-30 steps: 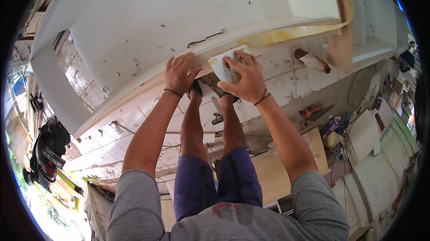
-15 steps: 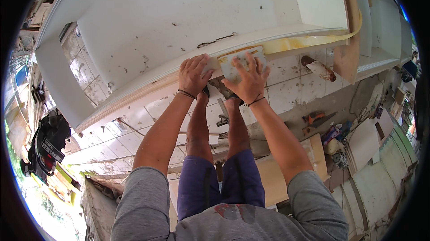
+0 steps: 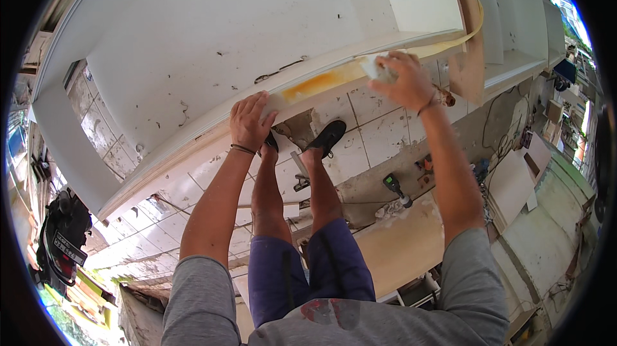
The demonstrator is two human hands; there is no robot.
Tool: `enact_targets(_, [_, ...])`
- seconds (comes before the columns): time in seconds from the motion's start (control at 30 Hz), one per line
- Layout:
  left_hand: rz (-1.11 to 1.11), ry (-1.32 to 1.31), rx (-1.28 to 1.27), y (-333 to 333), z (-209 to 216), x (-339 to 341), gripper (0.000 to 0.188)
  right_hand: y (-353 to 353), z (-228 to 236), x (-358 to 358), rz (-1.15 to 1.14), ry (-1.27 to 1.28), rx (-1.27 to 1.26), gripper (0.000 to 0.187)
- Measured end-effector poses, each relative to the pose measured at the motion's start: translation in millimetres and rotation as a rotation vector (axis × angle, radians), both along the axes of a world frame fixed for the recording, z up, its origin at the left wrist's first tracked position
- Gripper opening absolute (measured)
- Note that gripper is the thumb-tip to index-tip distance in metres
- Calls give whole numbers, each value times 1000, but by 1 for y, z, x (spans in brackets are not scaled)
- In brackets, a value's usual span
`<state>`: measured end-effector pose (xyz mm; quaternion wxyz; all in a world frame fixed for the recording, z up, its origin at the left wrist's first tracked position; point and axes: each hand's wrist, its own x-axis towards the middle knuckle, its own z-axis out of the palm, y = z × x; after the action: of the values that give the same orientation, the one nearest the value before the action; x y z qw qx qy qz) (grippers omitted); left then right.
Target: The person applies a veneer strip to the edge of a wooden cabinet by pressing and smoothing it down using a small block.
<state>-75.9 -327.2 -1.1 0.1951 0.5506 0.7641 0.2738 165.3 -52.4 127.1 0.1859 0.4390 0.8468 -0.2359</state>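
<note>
A long cabinet panel edge runs below the white cabinet interior. Along this edge lies a pale edging strip with a yellow-orange smear, its far-right end curling up free. My left hand lies on the edge at the strip's left end, fingers flat and thumb apart. Farther right, my right hand is closed around a flat whitish block against the strip; motion blurs both a little.
A cordless drill and a metal tool lie behind the cabinet's near side. A wooden board is by my right leg. A motorcycle stands at far left, and loose sheets lean at right.
My right hand has slid right along the edge with the block, uncovering the yellow-orange smear on the strip. My left hand stays on the edge. One foot has stepped right, and the view has shifted.
</note>
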Motion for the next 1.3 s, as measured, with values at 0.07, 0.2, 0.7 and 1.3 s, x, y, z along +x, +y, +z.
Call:
enact_targets(0.07, [-5, 1, 4, 2, -2, -1, 50, 19, -17, 11, 10, -115, -47, 71])
enact_targets(0.2, [1, 29, -24, -4, -3, -5, 48, 9, -30, 8, 1, -249, -54, 73])
enact_targets(0.7, [-24, 52, -73, 0, 4, -6, 49, -10, -23, 20, -98, -247, -146, 73])
enact_targets(1.3, [12, 8, -25, 1, 1, -4, 46, -14, 23, 66, -828, 384, -1173, 79])
